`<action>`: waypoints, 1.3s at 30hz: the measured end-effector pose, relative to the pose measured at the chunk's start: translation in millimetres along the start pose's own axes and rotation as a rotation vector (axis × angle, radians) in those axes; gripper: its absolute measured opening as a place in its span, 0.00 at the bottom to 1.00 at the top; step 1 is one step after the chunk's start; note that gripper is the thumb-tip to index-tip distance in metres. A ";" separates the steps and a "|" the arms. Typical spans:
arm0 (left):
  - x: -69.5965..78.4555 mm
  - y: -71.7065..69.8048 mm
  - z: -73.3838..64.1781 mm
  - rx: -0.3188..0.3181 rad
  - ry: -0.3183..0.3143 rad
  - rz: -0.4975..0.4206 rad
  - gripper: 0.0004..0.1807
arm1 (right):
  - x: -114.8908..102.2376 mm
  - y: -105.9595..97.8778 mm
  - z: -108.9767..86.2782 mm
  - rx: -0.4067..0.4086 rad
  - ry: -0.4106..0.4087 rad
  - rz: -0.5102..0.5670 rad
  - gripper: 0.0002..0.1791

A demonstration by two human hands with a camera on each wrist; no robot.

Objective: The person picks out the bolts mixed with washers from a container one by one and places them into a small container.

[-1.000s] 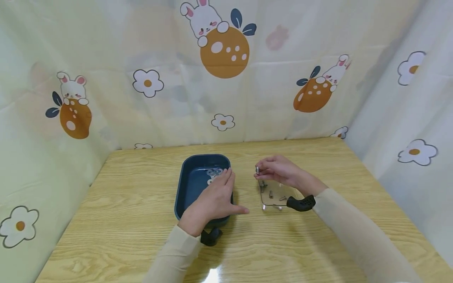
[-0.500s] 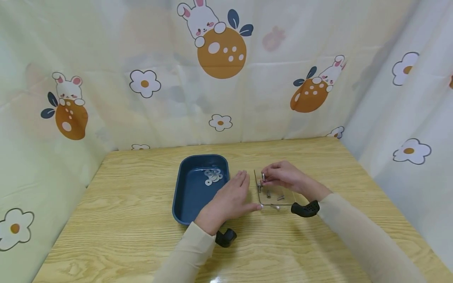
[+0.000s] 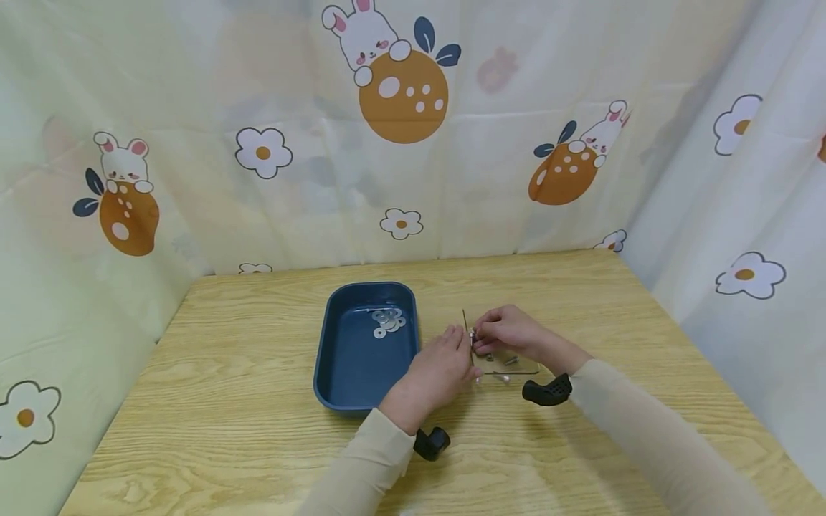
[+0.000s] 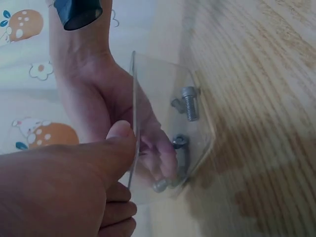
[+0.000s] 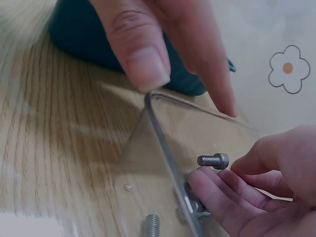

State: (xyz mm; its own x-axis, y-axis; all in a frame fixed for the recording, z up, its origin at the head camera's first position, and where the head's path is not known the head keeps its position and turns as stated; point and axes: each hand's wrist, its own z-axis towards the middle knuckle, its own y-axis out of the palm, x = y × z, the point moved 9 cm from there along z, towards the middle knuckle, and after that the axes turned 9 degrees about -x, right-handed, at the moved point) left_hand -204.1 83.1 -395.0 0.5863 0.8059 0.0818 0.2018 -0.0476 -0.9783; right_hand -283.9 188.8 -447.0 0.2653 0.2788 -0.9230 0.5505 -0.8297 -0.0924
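Observation:
A clear plastic box (image 5: pixel 170 155) stands on the table with several socket head bolts inside, among them a bolt (image 4: pixel 189 103) seen through its wall. My left hand (image 3: pixel 435 373) rests along the box's left side, its thumb tip at the near corner and its other fingers against the outer wall. Reaching in over the box, my right hand (image 3: pixel 513 333) pinches a bolt (image 5: pixel 213 161) at the fingertips, low beside the left wall. That bolt lies sideways in the right wrist view, its head toward the fingers.
A dark blue tray (image 3: pixel 317 358) sits just left of the box, holding several flat washers (image 3: pixel 389 321). Wood-grain table (image 3: pixel 226 373) surrounds both containers. A patterned curtain (image 3: pixel 271 215) hangs behind the table and along its sides.
My left hand has moved right, from over the blue tray's edge to the clear box's left side. My right hand has lowered into the box with the bolt.

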 end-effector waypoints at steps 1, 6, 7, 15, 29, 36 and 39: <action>0.8 0.4 0.5 0.005 0.002 0.019 0.35 | 0.3 0.7 0.5 -0.001 0.000 -0.012 0.18; 1.3 0.7 0.7 0.009 -0.018 0.026 0.34 | -0.4 1.7 2.0 0.011 -0.001 -0.036 0.18; 1.0 0.9 0.6 0.008 -0.023 0.022 0.34 | -1.1 2.1 2.3 0.009 -0.005 -0.041 0.18; -2.4 3.4 -0.2 -0.032 -0.053 0.017 0.35 | -4.0 2.5 4.3 0.029 -0.005 -0.037 0.18; -23.7 -13.6 -14.4 0.010 -0.060 -0.133 0.40 | -26.4 0.7 4.4 0.037 -0.058 -0.050 0.17; -43.4 -23.8 -26.1 0.033 -0.082 -0.157 0.41 | -43.0 -0.7 4.6 0.035 -0.077 -0.046 0.18; -54.7 -26.5 -33.9 0.043 -0.101 -0.177 0.42 | -51.7 2.1 6.6 0.022 -0.093 -0.045 0.17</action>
State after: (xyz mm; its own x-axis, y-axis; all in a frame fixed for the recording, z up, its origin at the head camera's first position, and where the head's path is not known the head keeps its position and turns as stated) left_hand -214.9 20.3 -367.0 0.4626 0.8548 0.2354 0.2594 0.1234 -0.9579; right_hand -301.7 169.5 -402.0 0.1652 0.2710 -0.9483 0.5425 -0.8279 -0.1421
